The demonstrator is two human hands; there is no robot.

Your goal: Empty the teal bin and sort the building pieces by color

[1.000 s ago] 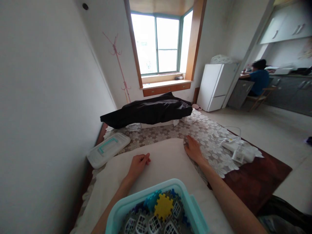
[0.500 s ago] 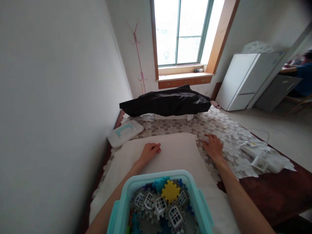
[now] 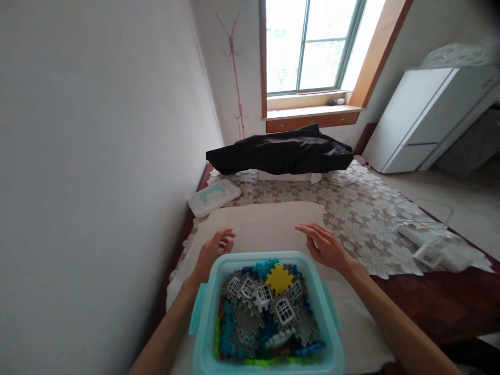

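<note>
A light teal plastic bin (image 3: 269,257) stands close in front of me on a white cloth (image 3: 273,219). Inside it lie many interlocking puzzle-edged tiles: a yellow tile (image 3: 279,278), grey tiles (image 3: 249,319), and grey ones with white window frames (image 3: 284,310), with blue and green pieces around them. My left hand (image 3: 215,250) hovers just beyond the bin's far left corner, fingers loosely curled and apart, holding nothing. Past the far right corner is my right hand (image 3: 324,245), its fingers stretched out toward the left, also holding nothing.
A white lid with a teal handle (image 3: 214,197) lies by the left wall. Black sheeting (image 3: 279,151) covers something at the back. On the right are a clear plastic package (image 3: 445,255) and a cable, on a floral tablecloth (image 3: 363,229). A white fridge (image 3: 410,120) stands beyond.
My right hand has come off the floral cloth and moved left toward the bin. My left hand has drawn back left, its fingers loosening. More of the bin now shows as the view shifts.
</note>
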